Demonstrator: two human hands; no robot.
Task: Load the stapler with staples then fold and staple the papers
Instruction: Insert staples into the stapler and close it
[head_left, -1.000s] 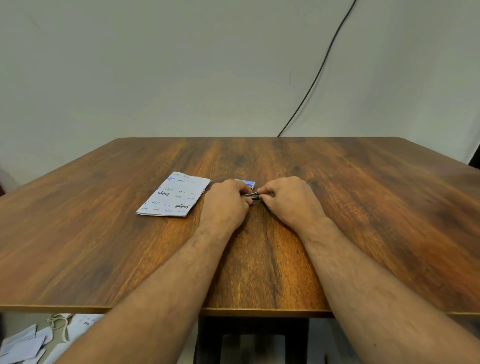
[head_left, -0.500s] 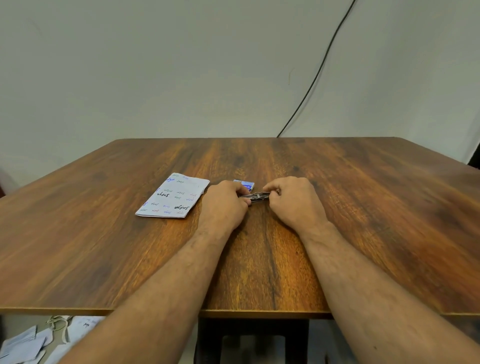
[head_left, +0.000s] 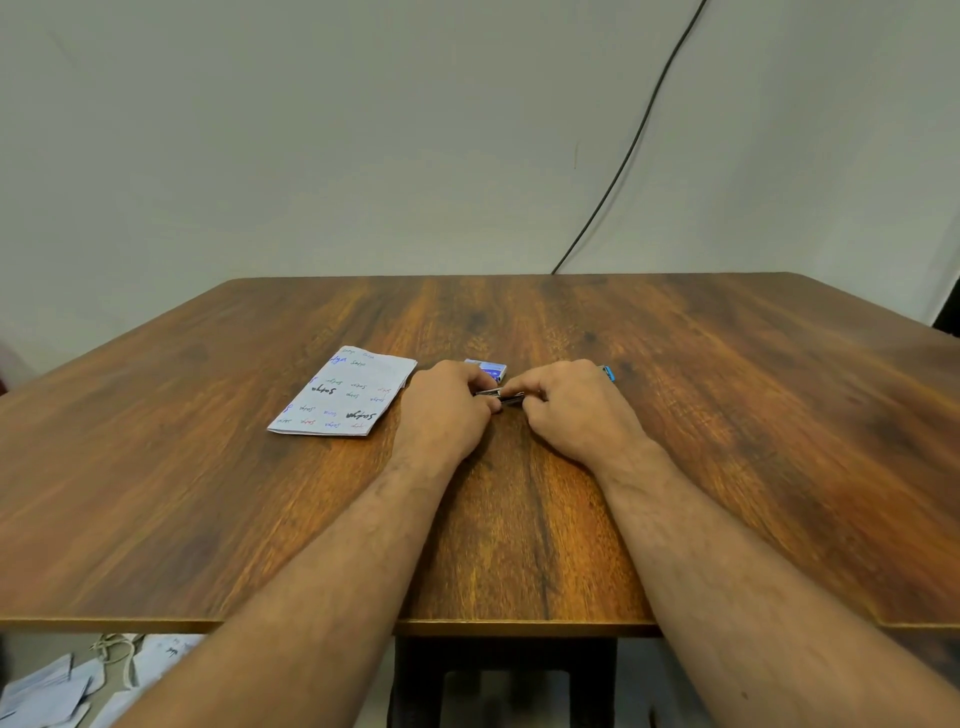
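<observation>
**Wooden table with stapling materials, head view**

A pale wall (head_left: 363, 156) is crossed by a black cable (head_left: 631, 150). A brown wood-grain table (head_left: 753, 441) fills the foreground. Scattered papers (head_left: 47, 696) are seen on the floor at lower left. A folded sheet of papers (head_left: 345, 392), marked with handwriting, is laid left of centre. The left hand (head_left: 447, 410) and right hand (head_left: 571, 408) are curled, both pinching a metal staple strip (head_left: 501, 396) between them. A small blue staple box (head_left: 488, 369) is placed just behind. A blue stapler (head_left: 608, 372) is mostly hidden behind the right hand.
</observation>
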